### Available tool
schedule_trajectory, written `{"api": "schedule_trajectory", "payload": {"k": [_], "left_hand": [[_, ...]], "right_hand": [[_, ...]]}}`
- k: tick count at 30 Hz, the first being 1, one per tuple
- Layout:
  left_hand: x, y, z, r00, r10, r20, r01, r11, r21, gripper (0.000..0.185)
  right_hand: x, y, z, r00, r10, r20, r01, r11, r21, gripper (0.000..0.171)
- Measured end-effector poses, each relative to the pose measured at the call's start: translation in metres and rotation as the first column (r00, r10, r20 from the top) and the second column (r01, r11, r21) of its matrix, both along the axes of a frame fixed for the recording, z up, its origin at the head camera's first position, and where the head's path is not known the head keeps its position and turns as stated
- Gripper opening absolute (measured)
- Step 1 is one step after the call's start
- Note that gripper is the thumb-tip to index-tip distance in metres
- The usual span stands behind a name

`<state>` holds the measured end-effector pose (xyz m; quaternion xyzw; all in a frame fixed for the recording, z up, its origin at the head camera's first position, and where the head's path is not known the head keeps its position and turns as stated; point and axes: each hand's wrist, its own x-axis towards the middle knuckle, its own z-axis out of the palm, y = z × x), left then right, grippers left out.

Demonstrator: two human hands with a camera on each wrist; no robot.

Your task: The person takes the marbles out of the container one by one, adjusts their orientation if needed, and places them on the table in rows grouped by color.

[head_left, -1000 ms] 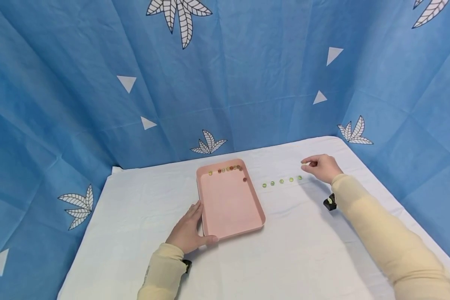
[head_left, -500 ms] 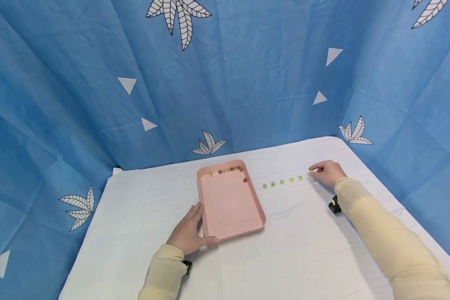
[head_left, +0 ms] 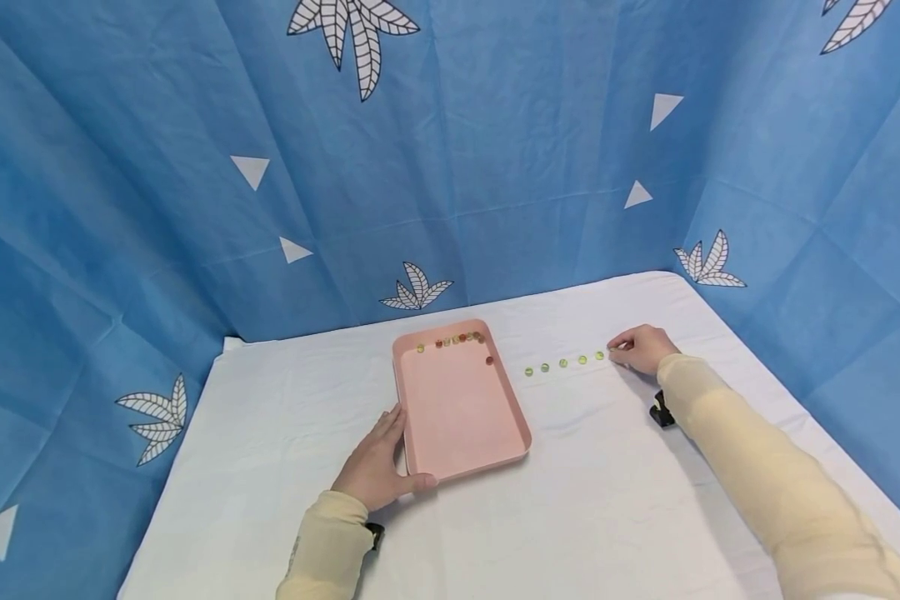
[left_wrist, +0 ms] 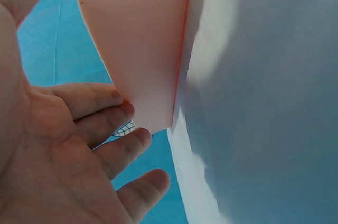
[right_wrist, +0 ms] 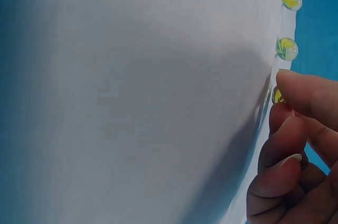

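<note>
**A:** Right hand (head_left: 642, 348) is down on the table (head_left: 585, 500), just at the right end of the marble row (head_left: 563, 363). The row runs out from the tray (head_left: 461, 408) toward the table's right edge, well short of it.

**B:** What are the fingers doing?

**A:** Curled, tips bunched together. In the right wrist view thumb and fingertips (right_wrist: 303, 94) are closed on a yellow marble (right_wrist: 277, 96) that rests on the cloth. Two more yellow marbles lie in line beyond it, apart from each other.

**B:** And the left hand?

**A:** Left hand (head_left: 378, 467) rests at the tray's near left corner. Fingers lie straight along the tray's left wall, thumb is hooked round the near rim. The left wrist view has the fingertips (left_wrist: 113, 109) touching the pink wall, slightly spread.

**B:** Where does the tray sit?

**A:** Middle of the table, long side running away from the person. Along its far wall there's a line of marbles (head_left: 450, 339), reds and yellows, with one dark red marble (head_left: 489, 360) apart by the right wall.

**B:** Anything else around?

**A:** Blue curtain (head_left: 450, 150) with white leaves and triangles behind the far and side edges.
</note>
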<state>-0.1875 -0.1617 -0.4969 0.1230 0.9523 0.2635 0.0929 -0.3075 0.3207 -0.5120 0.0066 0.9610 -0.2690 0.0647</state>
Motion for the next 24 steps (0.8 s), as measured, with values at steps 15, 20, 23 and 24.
{"api": "schedule_trajectory", "payload": {"k": [15, 20, 23, 24], "left_hand": [[0.000, 0.000, -0.003, 1.000, 0.001, 0.001, -0.001, 1.000, 0.003, 0.122], [0.000, 0.000, -0.004, 1.000, -0.006, 0.002, 0.006, 1.000, 0.007, 0.123], [0.000, -0.003, -0.002, 1.000, -0.006, 0.006, 0.006, 1.000, 0.004, 0.122], [0.000, -0.004, -0.001, 1.000, 0.001, 0.009, -0.001, 1.000, 0.001, 0.120]], "right_hand": [[-0.002, 0.002, 0.000, 1.000, -0.029, 0.007, 0.029, 0.999, -0.015, 0.033], [0.006, 0.005, 0.013, 0.993, -0.080, -0.082, 0.075, 0.996, -0.057, 0.035], [0.013, 0.000, 0.023, 0.988, -0.089, -0.125, 0.078, 0.993, -0.091, 0.034], [0.015, -0.004, 0.026, 0.988, -0.087, -0.131, 0.074, 0.992, -0.099, 0.033]]}}
